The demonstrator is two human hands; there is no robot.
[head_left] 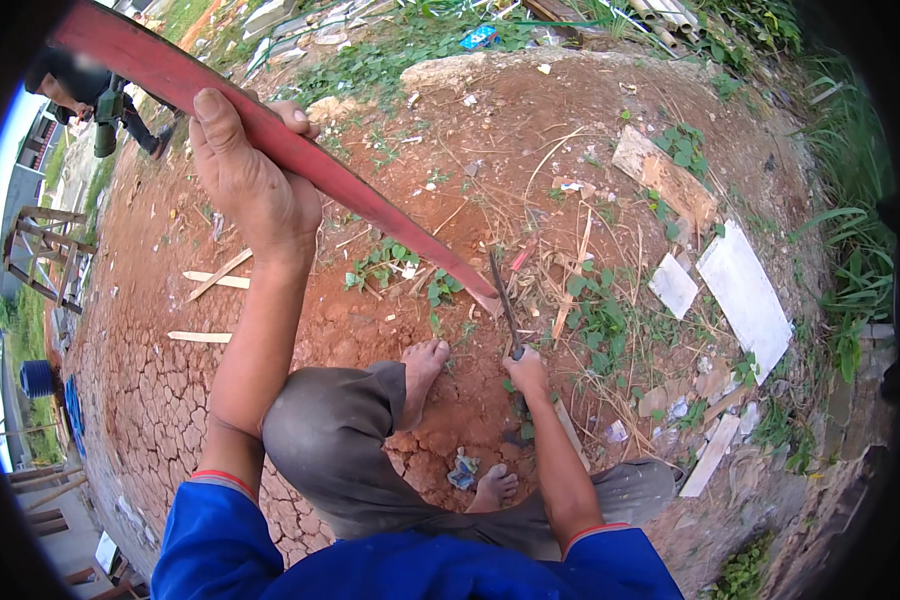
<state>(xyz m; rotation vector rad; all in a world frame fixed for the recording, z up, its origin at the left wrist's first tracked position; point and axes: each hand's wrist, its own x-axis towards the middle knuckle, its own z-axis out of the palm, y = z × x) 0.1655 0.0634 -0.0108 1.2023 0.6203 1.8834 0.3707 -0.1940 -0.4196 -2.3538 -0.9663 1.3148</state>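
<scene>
My left hand (255,175) is closed round a long red wooden board (340,185), which slants from the upper left down toward the ground in the middle. The thumb lies on the near side and fingertips show past the far edge. The board's low end tapers to a pale, bare-wood tip; whether it touches the soil I cannot tell. My right hand (528,370) grips the handle of a machete (503,295), its dark, narrow blade pointing away from me, right beside that tip. A small red chip (522,257) lies close to the blade.
I squat barefoot on cracked red soil. Two white panels (745,295) and a weathered board (665,175) lie to the right. Pale pointed sticks (200,337) lie left. A person (95,90) stands far left, near a wooden frame (45,250) and a blue drum (38,378).
</scene>
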